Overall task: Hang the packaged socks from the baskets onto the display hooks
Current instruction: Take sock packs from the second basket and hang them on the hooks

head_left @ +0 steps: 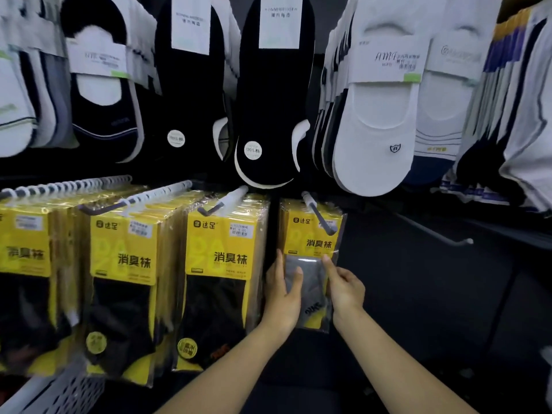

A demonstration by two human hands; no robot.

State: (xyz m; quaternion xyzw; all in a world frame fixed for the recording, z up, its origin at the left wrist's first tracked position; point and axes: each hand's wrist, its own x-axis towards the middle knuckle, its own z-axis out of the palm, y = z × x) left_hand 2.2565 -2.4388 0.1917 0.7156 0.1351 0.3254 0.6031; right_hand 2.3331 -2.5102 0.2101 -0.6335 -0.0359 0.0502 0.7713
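Now | left hand (282, 291) grips grey sock pack (310, 237) (left edge) | right hand (343, 285) pinches right edge | pack top on hook (319, 218)

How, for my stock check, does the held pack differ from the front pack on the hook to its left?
The held pack shows grey socks; the front pack left of it shows black ones. The held pack hangs on a sparsely filled hook; the front pack heads a full row. The left hand and right hand grip the held pack, not the front pack. Both have the same yellow header.
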